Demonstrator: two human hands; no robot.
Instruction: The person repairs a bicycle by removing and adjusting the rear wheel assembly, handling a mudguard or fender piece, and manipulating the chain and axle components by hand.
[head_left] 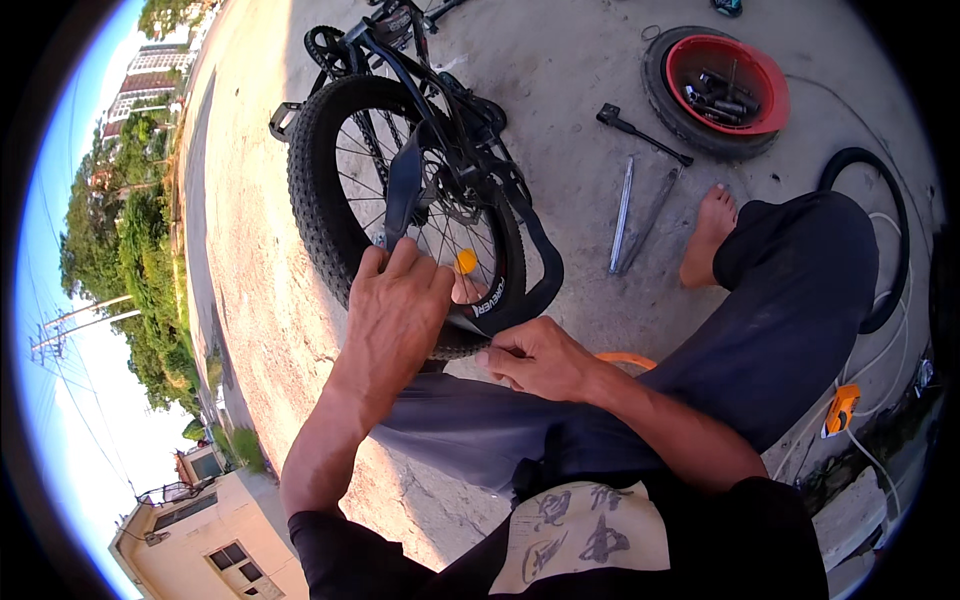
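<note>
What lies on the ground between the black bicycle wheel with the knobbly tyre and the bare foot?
A slim, shiny silver metal bar and a duller grey metal bar, in the head view.

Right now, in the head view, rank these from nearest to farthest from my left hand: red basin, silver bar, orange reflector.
1. Orange reflector: right of the left hand, among spokes.
2. Silver bar: on the ground, farther right.
3. Red basin: upper right, holding tools.
</note>
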